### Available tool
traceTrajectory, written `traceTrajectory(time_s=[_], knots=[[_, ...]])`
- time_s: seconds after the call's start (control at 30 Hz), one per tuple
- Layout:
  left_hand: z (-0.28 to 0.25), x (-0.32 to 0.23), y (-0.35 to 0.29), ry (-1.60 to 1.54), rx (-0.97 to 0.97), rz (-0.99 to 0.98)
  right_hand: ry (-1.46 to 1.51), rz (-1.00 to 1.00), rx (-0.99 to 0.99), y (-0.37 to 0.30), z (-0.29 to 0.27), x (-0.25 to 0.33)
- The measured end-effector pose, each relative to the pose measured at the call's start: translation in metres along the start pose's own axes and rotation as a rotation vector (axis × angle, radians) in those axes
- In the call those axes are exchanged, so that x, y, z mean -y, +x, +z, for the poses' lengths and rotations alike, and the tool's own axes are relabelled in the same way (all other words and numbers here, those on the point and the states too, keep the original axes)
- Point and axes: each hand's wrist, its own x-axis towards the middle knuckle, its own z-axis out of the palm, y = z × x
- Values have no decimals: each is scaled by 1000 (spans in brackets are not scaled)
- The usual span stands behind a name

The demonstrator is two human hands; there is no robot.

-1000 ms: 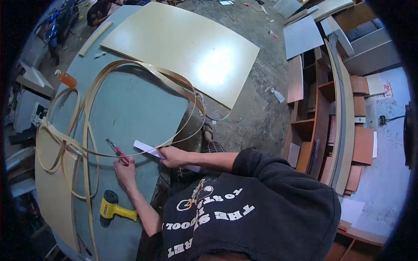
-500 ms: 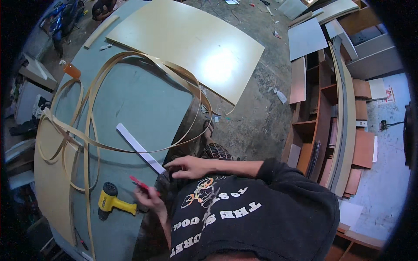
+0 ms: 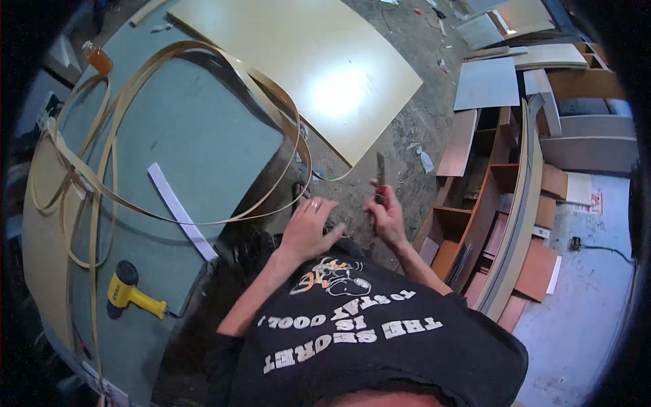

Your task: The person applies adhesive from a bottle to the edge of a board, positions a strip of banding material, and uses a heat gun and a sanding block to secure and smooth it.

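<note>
My right hand [image 3: 388,218] is closed around a red-handled knife [image 3: 381,169], its dull metal blade pointing up and away from me over the floor. In front of my shirt, my left hand [image 3: 308,227] has its fingers apart and nothing in it. To the left of that hand, a short white strip [image 3: 178,209] lies on the grey-green tabletop [image 3: 196,136], reaching its edge. A long, loosely coiled beige edging band [image 3: 146,214] loops across the table and passes over the strip.
A yellow heat gun [image 3: 129,292] rests on the table's near left. A large cream panel [image 3: 319,68] spans the far end. An orange bottle [image 3: 100,60] stands at the far left. On the right, a brown wooden shelf unit [image 3: 478,210] lies among stacked boards.
The red tool that was in my left hand over the table is now in my right hand, farther right. My left hand has moved right, away from the heat gun. The view has shifted.
</note>
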Motion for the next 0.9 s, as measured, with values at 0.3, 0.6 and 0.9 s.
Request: traceTrajectory(time_s=[0.3, 0.6, 0.9], knots=[[95, 52, 100, 589, 152, -199, -478, -89, 44, 54, -60, -62], [111, 65, 111, 491, 81, -250, -780, -225, 246, 104, -57, -74], [117, 72, 106, 421, -56, -207, -966, -105, 325, 121, -58, -66]])
